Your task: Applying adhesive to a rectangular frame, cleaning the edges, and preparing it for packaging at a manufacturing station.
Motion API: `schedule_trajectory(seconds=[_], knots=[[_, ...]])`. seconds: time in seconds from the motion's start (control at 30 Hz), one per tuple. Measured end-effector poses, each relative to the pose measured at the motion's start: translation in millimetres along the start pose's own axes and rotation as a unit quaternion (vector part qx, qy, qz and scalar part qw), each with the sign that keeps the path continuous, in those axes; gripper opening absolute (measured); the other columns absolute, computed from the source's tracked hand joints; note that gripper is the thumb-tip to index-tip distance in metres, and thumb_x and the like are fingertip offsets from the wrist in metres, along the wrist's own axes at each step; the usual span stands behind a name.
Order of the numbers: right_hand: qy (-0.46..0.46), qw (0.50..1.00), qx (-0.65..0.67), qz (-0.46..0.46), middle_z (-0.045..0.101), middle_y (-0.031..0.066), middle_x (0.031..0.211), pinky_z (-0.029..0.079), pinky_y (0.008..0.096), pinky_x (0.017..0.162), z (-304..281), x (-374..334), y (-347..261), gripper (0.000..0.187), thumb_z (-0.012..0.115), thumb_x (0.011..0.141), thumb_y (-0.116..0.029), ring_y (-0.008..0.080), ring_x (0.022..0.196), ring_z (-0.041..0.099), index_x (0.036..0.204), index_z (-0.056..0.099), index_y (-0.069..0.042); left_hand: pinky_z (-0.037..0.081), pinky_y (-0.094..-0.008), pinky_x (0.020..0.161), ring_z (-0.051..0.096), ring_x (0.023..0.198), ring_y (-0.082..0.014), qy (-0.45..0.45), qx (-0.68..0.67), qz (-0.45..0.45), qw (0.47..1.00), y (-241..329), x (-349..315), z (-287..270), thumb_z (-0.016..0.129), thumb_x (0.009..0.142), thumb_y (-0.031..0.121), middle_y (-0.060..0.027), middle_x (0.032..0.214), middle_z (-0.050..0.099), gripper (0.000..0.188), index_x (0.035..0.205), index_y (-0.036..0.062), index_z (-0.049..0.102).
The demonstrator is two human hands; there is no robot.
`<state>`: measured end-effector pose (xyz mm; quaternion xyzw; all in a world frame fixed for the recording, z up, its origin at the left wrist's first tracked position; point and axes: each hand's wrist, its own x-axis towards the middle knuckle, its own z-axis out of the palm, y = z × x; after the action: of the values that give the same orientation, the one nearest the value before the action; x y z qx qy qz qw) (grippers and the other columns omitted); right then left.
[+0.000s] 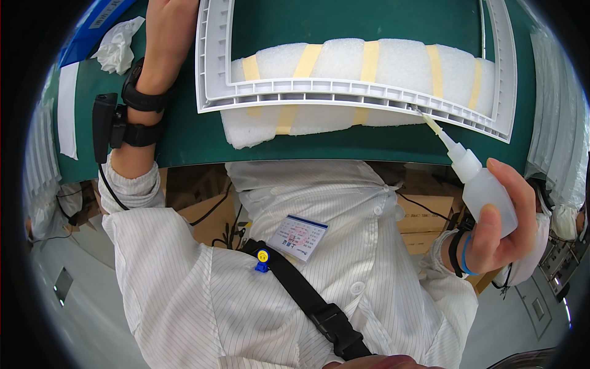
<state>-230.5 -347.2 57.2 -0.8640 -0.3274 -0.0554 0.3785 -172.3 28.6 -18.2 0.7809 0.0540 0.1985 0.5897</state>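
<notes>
A white plastic frame [319, 93] with a ribbed, channelled edge lies across a padded white foam roll [344, 58] bound with strips of yellowish tape. My right hand [519, 212] is closed around a translucent squeeze bottle [488, 195], tilted up and to the left. The bottle's thin nozzle tip meets the ribbed near edge of the frame, right of its middle. At the upper left, my left hand [172, 21] reaches past the top of the picture beside the frame's left side. Its fingers are out of sight, so I cannot see what they touch.
Everything rests on a green work mat [356, 15]. Left of my forearm are a crumpled white tissue [120, 46], a blue bin [92, 27] and a white strip [67, 111]. Clear plastic sheeting [556, 104] hangs at the right. Cardboard boxes [424, 212] stand beneath the table.
</notes>
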Motion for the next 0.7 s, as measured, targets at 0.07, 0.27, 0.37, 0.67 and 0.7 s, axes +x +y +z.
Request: schedule_trajectory(seconds=[0.07,0.27,0.37,0.67,0.7], knots=[[0.015,1.000,0.005,0.018,0.070,0.0199,0.097,0.054,0.0292,0.065,4,0,-4,0.039,0.064,0.079,-0.022,0.0240,0.077,0.069,0.108,0.063,0.005,0.043,-0.0171,0.070,0.053,0.080,-0.0046,-0.001,0.006,0.002,1.000,0,0,0,0.046,0.101,0.021,-0.0006,0.094,0.061,0.031,0.118,-0.0011,0.058],[0.022,0.998,-0.034,0.049,0.071,0.0162,0.096,0.054,0.0296,0.067,3,9,-11,0.035,0.063,0.078,-0.022,0.0224,0.077,0.069,0.103,0.067,0.001,0.043,-0.0180,0.070,0.053,0.080,-0.0049,0.017,0.020,0.009,1.000,6,-4,6,0.046,0.101,0.022,-0.0005,0.093,0.061,0.032,0.119,-0.0017,0.058],[0.004,0.998,-0.042,0.039,0.071,0.0165,0.096,0.053,0.0288,0.067,3,14,-13,0.035,0.064,0.075,-0.019,0.0225,0.077,0.069,0.103,0.067,0.002,0.043,-0.0183,0.070,0.053,0.080,-0.0051,0.001,0.027,0.007,1.000,2,0,1,0.046,0.101,0.022,-0.0007,0.093,0.061,0.032,0.119,-0.0019,0.058],[0.057,0.990,0.055,0.121,0.066,0.0187,0.103,0.048,0.0299,0.066,11,-1,-6,0.042,0.057,0.082,-0.026,0.0210,0.080,0.063,0.108,0.064,0.007,0.042,-0.0175,0.069,0.052,0.077,-0.0054,0.006,-0.007,-0.002,1.000,-3,7,-11,0.046,0.101,0.020,-0.0001,0.092,0.061,0.030,0.118,-0.0011,0.059],[0.062,0.984,0.086,0.146,0.065,0.0172,0.101,0.047,0.0286,0.064,12,-6,-2,0.043,0.058,0.083,-0.028,0.0202,0.078,0.063,0.108,0.064,0.007,0.041,-0.0173,0.068,0.051,0.077,-0.0052,-0.003,-0.004,0.004,1.000,-2,9,-19,0.047,0.101,0.019,0.0003,0.092,0.062,0.029,0.118,-0.0004,0.059]])
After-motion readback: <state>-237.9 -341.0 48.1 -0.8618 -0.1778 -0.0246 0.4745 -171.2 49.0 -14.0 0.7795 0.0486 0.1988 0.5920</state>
